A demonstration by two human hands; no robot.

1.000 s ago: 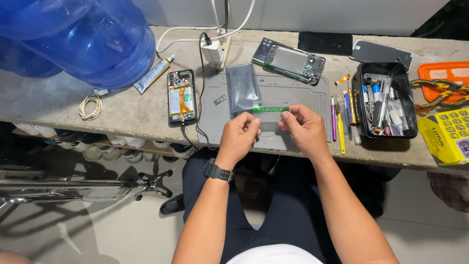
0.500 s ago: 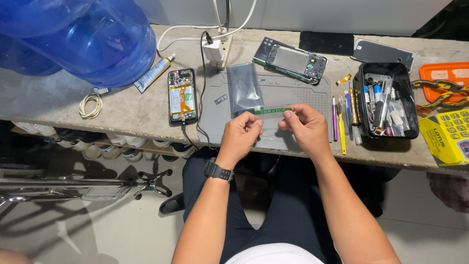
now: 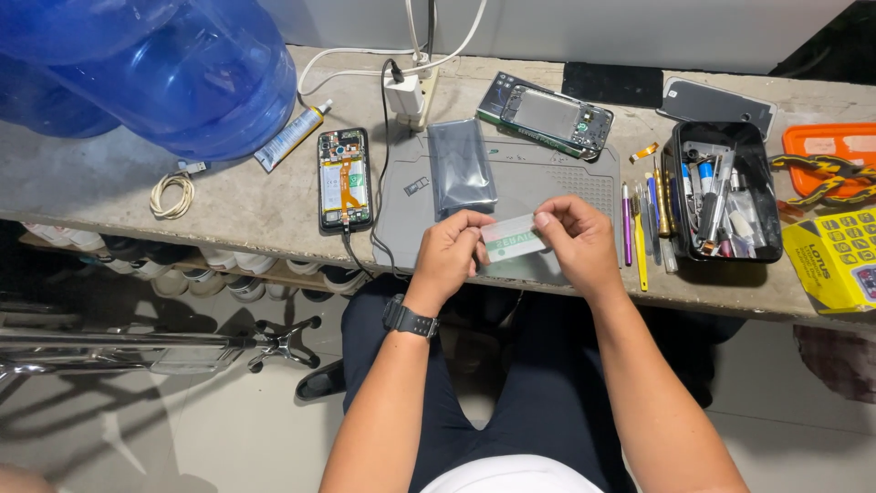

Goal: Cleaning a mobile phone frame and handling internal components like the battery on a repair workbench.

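While both hands point(image 3: 516, 246) pinch, card point(image 3: 511, 241) lies level.

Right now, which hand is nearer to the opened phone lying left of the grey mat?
Left. The left hand is just right of the opened phone, near the mat's left side. The right hand is farther right, beyond the small card both hands hold.

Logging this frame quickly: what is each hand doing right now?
Left hand: closed, pinching the left end of the small white-and-green packet.
Right hand: closed, pinching its right end.
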